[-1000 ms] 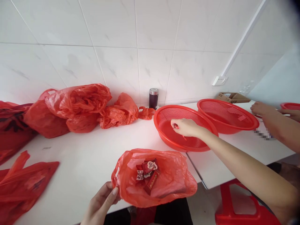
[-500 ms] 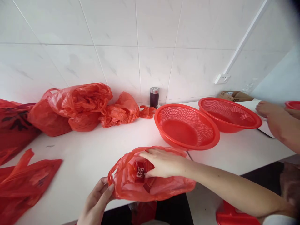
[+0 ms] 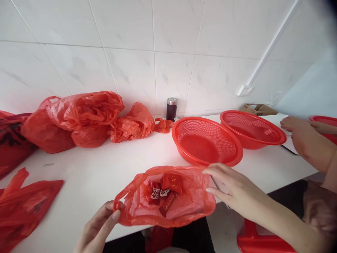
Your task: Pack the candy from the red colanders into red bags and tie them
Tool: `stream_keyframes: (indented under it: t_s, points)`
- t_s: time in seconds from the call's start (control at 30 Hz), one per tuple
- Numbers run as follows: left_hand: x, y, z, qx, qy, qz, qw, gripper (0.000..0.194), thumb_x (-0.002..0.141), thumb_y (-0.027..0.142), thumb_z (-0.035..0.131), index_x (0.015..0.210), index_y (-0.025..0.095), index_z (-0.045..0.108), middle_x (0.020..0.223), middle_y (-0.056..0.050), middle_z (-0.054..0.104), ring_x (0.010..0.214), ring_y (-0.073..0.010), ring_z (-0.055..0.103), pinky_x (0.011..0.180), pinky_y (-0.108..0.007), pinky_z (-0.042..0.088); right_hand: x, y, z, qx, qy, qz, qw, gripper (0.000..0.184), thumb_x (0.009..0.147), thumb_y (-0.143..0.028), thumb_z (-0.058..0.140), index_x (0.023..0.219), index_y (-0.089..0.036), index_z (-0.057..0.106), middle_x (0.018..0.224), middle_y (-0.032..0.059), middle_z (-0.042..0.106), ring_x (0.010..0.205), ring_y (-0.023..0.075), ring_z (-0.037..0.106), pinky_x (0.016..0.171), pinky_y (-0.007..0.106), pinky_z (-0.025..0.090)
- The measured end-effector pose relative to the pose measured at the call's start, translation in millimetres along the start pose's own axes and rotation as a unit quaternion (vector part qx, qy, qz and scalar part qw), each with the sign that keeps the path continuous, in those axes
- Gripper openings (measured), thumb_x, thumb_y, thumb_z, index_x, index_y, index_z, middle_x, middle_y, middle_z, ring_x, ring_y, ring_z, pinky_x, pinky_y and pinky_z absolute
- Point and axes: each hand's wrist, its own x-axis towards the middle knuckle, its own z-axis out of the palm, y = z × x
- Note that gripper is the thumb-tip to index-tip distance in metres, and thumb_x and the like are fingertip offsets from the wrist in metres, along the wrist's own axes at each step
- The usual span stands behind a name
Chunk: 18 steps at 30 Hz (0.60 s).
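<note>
An open red plastic bag (image 3: 184,207) lies at the near edge of the white table (image 3: 105,175). Inside it are several small red wrapped sweets (image 3: 164,191). My left hand (image 3: 96,228) pinches the bag's left rim between thumb and fingers. My right hand (image 3: 234,189) holds the bag's right rim with thumb and fingertips, pulling the mouth wide. Just beyond the bag sits a round red plastic sieve basket (image 3: 229,144) with nothing I can make out in it.
A second red basket (image 3: 273,133) stands to the right, and another person's hands (image 3: 297,131) rest near a third. Stuffed red bags (image 3: 84,116) line the tiled wall, a dark flask (image 3: 171,109) behind them. A flat red bag (image 3: 23,203) lies left; a red stool (image 3: 259,240) stands below.
My right hand went from the basket into the bag, then came out and now grips the bag's right rim. My left hand has kept its hold on the left rim.
</note>
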Motion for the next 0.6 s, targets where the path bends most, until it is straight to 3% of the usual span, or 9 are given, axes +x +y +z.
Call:
stream_keyframes:
  t_s: [0.1, 0.2, 0.23, 0.33, 0.4, 0.5, 0.6]
  points:
    - [7.0, 5.2, 2.4, 0.0, -0.013, 0.021, 1.0, 0.031, 0.073, 0.05, 0.07, 0.087, 0.024, 0.066, 0.09, 0.001, 0.07, 0.093, -0.0179, 0.06, 0.081, -0.017, 0.047, -4.8, 6.5, 10.4, 0.098, -0.034, 0.053, 0.993, 0.041, 0.09, -0.035, 0.052, 0.13, -0.029, 0.044, 0.104, 0.0067, 0.062, 0.085, 0.0202, 0.062, 0.076, 0.037, 0.053]
    - [17.4, 27.5, 0.6, -0.021, 0.019, 0.065, 0.997, 0.028, 0.067, 0.045, 0.077, 0.083, 0.023, 0.069, 0.089, 0.002, 0.07, 0.091, -0.0152, 0.059, 0.081, -0.015, 0.046, 1.5, -0.2, -4.5, 0.199, -0.062, 0.038, 0.977, 0.029, 0.093, -0.034, 0.048, 0.12, -0.025, 0.047, 0.081, 0.0012, 0.061, 0.064, 0.0145, 0.059, 0.062, 0.029, 0.051]
    - [21.0, 38.7, -0.8, -0.051, 0.042, 0.096, 0.993, 0.028, 0.065, 0.043, 0.08, 0.081, 0.023, 0.069, 0.087, 0.002, 0.07, 0.089, -0.0147, 0.06, 0.08, -0.015, 0.047, 4.9, -5.0, -15.2, 0.224, -0.026, 0.025, 0.974, 0.025, 0.093, -0.035, 0.048, 0.115, -0.025, 0.048, 0.079, 0.0004, 0.06, 0.062, 0.0135, 0.058, 0.06, 0.028, 0.051]
    - [28.6, 75.3, -2.7, -0.169, 0.092, 0.21, 0.959, 0.024, 0.06, 0.033, 0.083, 0.077, 0.023, 0.069, 0.077, 0.004, 0.069, 0.078, -0.0136, 0.061, 0.077, -0.02, 0.05, 16.4, -25.2, -48.4, 0.284, 0.176, -0.021, 0.942, 0.021, 0.091, -0.038, 0.055, 0.105, -0.024, 0.049, 0.085, 0.0014, 0.061, 0.067, 0.0131, 0.06, 0.062, 0.026, 0.052]
    - [28.6, 94.6, 0.3, -0.209, 0.09, 0.278, 0.933, 0.02, 0.061, 0.028, 0.083, 0.074, 0.022, 0.069, 0.076, 0.004, 0.068, 0.078, -0.0131, 0.06, 0.078, -0.022, 0.051, 24.5, -39.6, -59.5, 0.291, 0.243, -0.064, 0.923, 0.016, 0.09, -0.035, 0.057, 0.1, -0.024, 0.051, 0.09, 0.0023, 0.062, 0.077, 0.0142, 0.062, 0.068, 0.026, 0.053]
    - [21.4, 106.8, 8.0, -0.208, 0.054, 0.333, 0.918, 0.016, 0.061, 0.024, 0.082, 0.073, 0.022, 0.071, 0.088, 0.001, 0.067, 0.093, -0.0156, 0.058, 0.084, -0.025, 0.052, 36.2, -52.1, -54.5, 0.285, 0.181, -0.113, 0.934, 0.009, 0.091, -0.029, 0.055, 0.097, -0.023, 0.054, 0.092, 0.0019, 0.062, 0.087, 0.0141, 0.061, 0.077, 0.025, 0.051]
    - [12.3, 104.2, 10.5, -0.189, 0.054, 0.273, 0.942, 0.019, 0.064, 0.029, 0.082, 0.079, 0.023, 0.072, 0.105, -0.001, 0.066, 0.102, -0.0191, 0.058, 0.083, -0.026, 0.053, 44.8, -50.6, -39.1, 0.327, 0.133, -0.109, 0.929, 0.009, 0.093, -0.03, 0.053, 0.098, -0.022, 0.053, 0.093, 0.001, 0.062, 0.087, 0.0123, 0.059, 0.079, 0.024, 0.049]
